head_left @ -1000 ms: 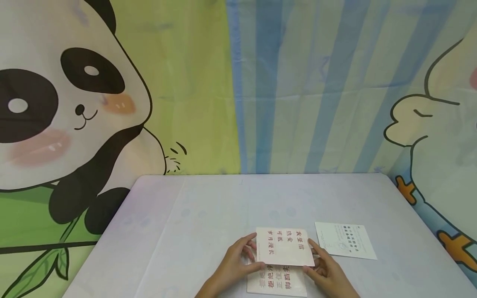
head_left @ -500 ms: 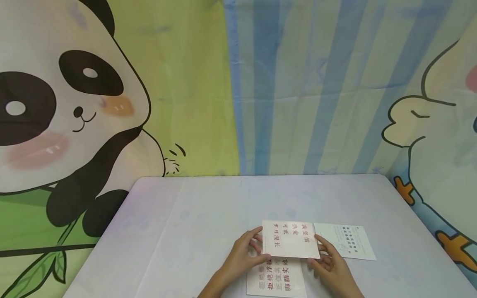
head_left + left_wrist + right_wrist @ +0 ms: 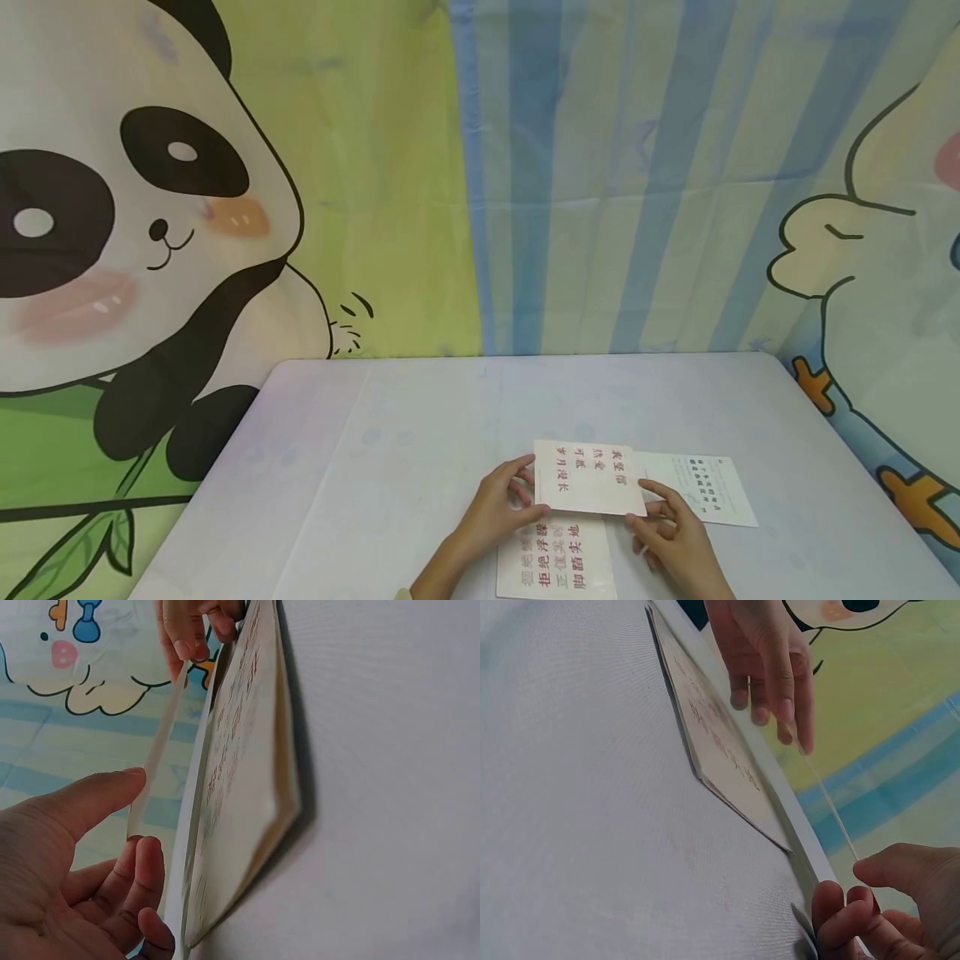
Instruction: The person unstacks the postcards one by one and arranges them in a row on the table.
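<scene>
Both hands hold a white card point(image 3: 588, 496) printed with columns of reddish characters, raised above the table. At its left edge, my left hand point(image 3: 498, 508) pinches it between thumb and fingers. My right hand point(image 3: 678, 533) pinches the right edge the same way. Both wrist views show the card nearly edge-on, as a thin strip point(image 3: 159, 754) between the hands. Below and nearer lies a stack of similar cards point(image 3: 557, 567) with red characters, its far part hidden by the held card. The wrist views show the stack point(image 3: 712, 742) lying flat, several layers thick.
Another white card point(image 3: 705, 492) with small black characters lies flat at the right, its left part behind the held card. The pale table point(image 3: 405, 467) ends at a back edge against a printed curtain point(image 3: 555, 208) with a panda point(image 3: 262, 317) on the left.
Both hands have carried the card a little away from me and to the right, baring more of the stack. The stack and the other card have stayed in place.
</scene>
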{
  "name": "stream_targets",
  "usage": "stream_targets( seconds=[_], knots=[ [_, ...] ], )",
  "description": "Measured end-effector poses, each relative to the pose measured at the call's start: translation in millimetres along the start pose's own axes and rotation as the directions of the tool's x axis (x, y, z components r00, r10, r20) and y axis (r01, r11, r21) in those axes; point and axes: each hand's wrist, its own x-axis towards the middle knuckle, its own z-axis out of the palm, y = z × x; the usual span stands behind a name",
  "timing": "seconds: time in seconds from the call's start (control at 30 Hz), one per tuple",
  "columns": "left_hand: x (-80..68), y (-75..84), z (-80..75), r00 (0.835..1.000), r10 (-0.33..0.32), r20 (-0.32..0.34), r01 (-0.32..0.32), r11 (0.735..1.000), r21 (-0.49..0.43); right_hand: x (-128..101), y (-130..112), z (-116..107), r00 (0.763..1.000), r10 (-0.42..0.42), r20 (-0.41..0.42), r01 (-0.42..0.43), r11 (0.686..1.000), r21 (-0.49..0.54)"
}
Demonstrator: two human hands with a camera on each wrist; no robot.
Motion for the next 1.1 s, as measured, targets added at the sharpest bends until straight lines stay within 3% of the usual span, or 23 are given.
stream_targets(
  seconds=[0.3, 0.6, 1.1],
  knots=[
    [1.8, -3.2, 2.2, 0.998, -0.069, 0.002, 0.069, 0.997, 0.024, 1.3, 0.6, -1.0, 0.999, 0.05, 0.015, -0.05, 0.999, -0.008],
    [4.1, -4.3, 3.6, 0.998, -0.056, 0.008, 0.056, 0.998, 0.037, 4.7, 0.5, -1.0, 0.995, 0.103, 0.003, -0.103, 0.995, 0.001],
    [6.7, -5.7, 5.4, 0.999, -0.054, 0.002, 0.054, 0.996, 0.071, 4.6, 1.7, 0.4, 0.998, 0.051, -0.026, -0.053, 0.995, -0.082]
  ],
)
